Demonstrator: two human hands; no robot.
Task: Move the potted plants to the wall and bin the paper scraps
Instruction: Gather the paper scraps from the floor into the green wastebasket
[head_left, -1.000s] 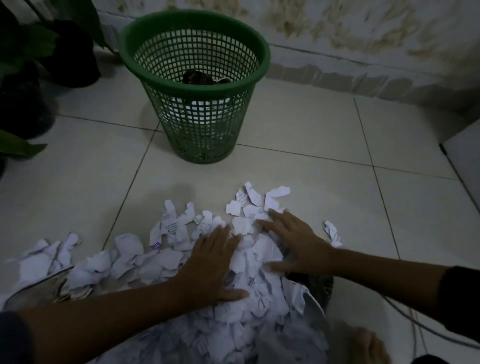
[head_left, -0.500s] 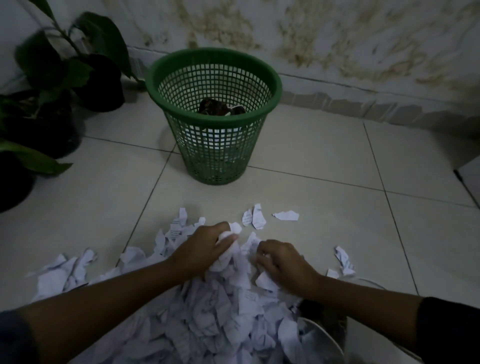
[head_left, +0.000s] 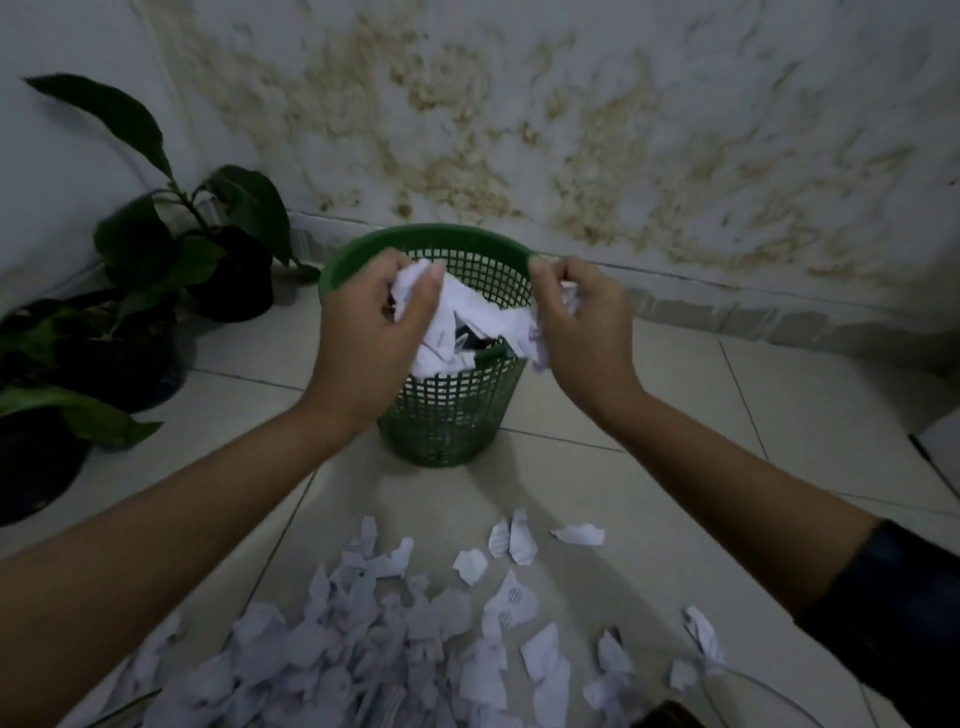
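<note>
Both hands are held up over the green basket (head_left: 452, 415). The left hand (head_left: 371, 332) has its fingers curled around a bunch of paper scraps (head_left: 462, 319), and the right hand (head_left: 584, 325) pinches the other end of the same bunch, so the paper hangs between them, directly above the open mouth of the basket. Below the wrists, nearer to the person, a big pile of torn paper (head_left: 363, 639) lies on the tiled floor (head_left: 649, 395). To the left of the left hand, the potted plants (head_left: 156, 280) stand close to the stained wall (head_left: 571, 130).
</note>
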